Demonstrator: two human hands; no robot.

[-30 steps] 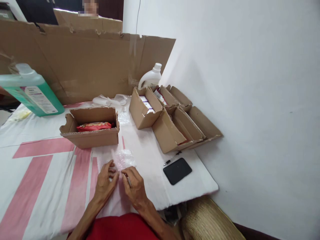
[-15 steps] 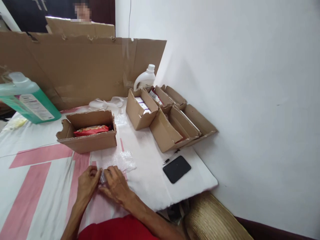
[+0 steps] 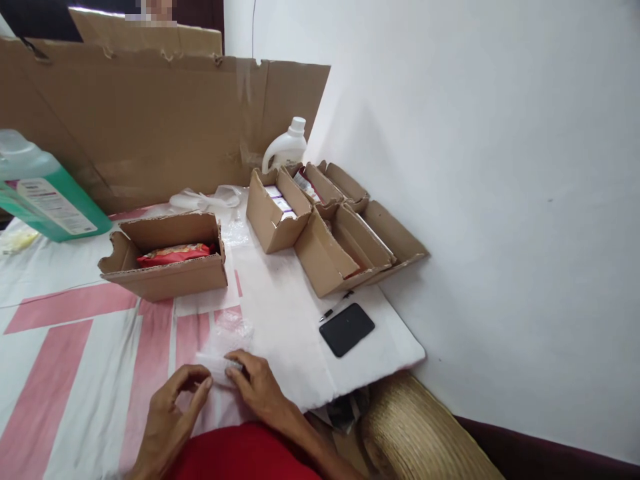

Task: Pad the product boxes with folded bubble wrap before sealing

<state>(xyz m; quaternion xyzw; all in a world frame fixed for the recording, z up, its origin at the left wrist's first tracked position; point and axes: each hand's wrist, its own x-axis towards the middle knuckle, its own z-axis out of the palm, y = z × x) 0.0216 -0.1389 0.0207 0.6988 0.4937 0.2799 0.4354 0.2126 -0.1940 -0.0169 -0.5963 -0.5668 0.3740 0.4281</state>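
A small piece of clear bubble wrap [image 3: 215, 363] is stretched between my hands, its loose end lying on the striped cloth beyond. My left hand [image 3: 173, 407] is curled, thumb and forefinger pinched at the wrap's left edge. Closed on the right side of the wrap is my right hand [image 3: 257, 387]. A small dark thing shows between its fingers, too covered to name. Beyond my hands stands an open cardboard box [image 3: 175, 287] with a red packet [image 3: 175, 255] inside.
A black phone [image 3: 347, 330] and a pen [image 3: 334, 309] lie to the right. Several cardboard boxes [image 3: 325, 260] stand behind them near the wall. A white jug [image 3: 287, 148], a green liquid bottle [image 3: 55, 200] and a cardboard panel [image 3: 165, 120] are farther back. Another person is partly visible beyond.
My hands have drawn toward my body and moved apart, lifting the bubble wrap with them. The wrap's far end has slid nearer. The whole view has shifted slightly.
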